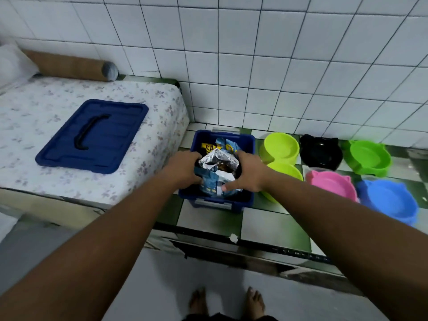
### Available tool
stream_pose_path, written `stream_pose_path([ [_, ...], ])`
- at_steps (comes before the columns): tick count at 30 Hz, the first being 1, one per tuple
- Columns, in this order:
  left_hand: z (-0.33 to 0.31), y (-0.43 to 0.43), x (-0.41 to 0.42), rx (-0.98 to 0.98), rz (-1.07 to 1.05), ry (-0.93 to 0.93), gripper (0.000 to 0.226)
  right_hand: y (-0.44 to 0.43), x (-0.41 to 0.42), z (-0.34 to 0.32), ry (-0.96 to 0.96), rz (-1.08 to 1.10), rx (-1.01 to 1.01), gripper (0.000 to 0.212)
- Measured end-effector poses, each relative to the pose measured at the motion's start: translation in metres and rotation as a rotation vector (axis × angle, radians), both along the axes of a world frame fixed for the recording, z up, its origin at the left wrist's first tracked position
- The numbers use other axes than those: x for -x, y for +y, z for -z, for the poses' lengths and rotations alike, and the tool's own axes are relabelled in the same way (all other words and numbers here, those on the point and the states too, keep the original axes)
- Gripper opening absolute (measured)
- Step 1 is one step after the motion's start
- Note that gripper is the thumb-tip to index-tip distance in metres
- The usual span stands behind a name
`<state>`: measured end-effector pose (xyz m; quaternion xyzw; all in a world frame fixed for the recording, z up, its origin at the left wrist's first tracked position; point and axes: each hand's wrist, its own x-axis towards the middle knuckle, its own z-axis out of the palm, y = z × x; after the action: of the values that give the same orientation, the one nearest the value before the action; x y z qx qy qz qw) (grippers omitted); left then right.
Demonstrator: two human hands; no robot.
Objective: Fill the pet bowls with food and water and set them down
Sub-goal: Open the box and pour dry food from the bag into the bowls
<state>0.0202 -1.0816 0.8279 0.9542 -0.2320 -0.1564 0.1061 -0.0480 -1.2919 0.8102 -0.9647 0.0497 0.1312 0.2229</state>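
Note:
A blue storage box (246,144) stands on the tiled counter and holds an opened pet food bag (217,165) with a silver lining and brown kibble showing. My left hand (185,167) grips the bag's left side and my right hand (249,172) grips its right side, thumb across the front. Right of the box stand several empty pet bowls: two lime ones (281,147), a black cat-eared one (320,150), a green one (368,157), a pink one (331,184) and a blue one (389,202).
The box's blue lid (92,136) lies on a floral-covered surface (150,100) to the left, with a brown roll (69,64) at its back. White tiled wall behind. The counter's front edge (231,239) runs below the box; bare feet (227,302) stand on the floor.

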Motion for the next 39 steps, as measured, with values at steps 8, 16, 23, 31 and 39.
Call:
stream_pose_path([
  [8,0.026,0.008,-0.004,0.189,-0.056,0.004,0.044,0.023,0.008,0.022,-0.035,0.145,0.201,0.07],
  [16,0.032,0.016,-0.009,0.212,0.137,-0.032,0.046,0.03,0.012,0.022,-0.135,0.28,0.055,0.035],
  [23,0.029,0.016,-0.019,0.236,0.134,0.018,0.042,0.031,0.011,0.025,-0.112,0.24,0.055,0.052],
  [31,0.027,0.015,-0.028,0.22,0.158,0.001,0.024,0.033,0.009,0.027,-0.209,0.324,0.031,0.018],
  [39,0.024,0.02,-0.038,0.132,0.273,-0.091,0.02,0.027,0.016,0.034,-0.302,0.281,0.061,0.012],
])
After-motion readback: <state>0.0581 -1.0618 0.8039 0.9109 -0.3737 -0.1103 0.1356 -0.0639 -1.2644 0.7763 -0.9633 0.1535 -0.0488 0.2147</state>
